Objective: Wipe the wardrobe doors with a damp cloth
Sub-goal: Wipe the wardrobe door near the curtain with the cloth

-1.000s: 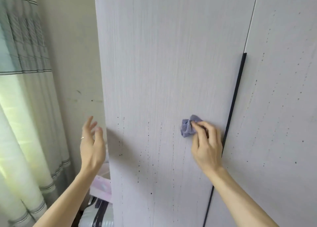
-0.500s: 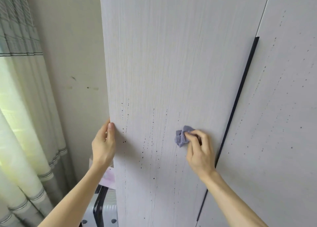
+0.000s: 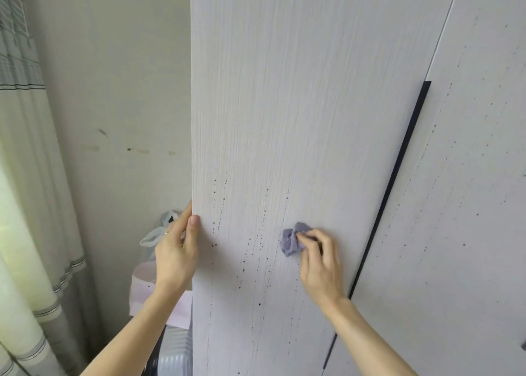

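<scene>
The pale door (image 3: 284,105), streaked with dark specks low down, stands by a marked wall (image 3: 113,77) and a curtain (image 3: 25,176). The left hand (image 3: 175,250) grips its left edge, thumb on the face; the right hand (image 3: 318,264) pinches a bunched blue cloth (image 3: 291,240) against it, left of the dark handle (image 3: 398,182)

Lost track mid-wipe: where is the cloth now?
Head view, lower centre: the cloth is pinched by the right hand against the left door, left of the dark handle strip.
</scene>
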